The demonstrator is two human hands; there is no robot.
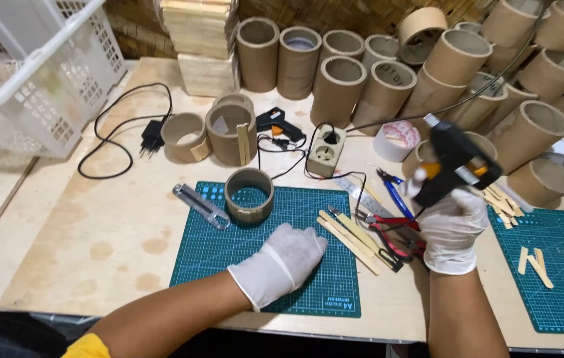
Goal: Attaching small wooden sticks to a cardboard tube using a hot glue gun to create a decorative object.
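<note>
Gripping a black glue gun nozzle-down, the right hand keeps it clear of the counter. The left hand, fingers loosely curled and empty, rests on the green cutting mat (wooden sticks just beyond its fingertips).

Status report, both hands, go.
Right hand gripping black glue gun, raised. Left hand flat on green cutting mat, touching wooden sticks. Cardboard ring unobstructed.
</note>
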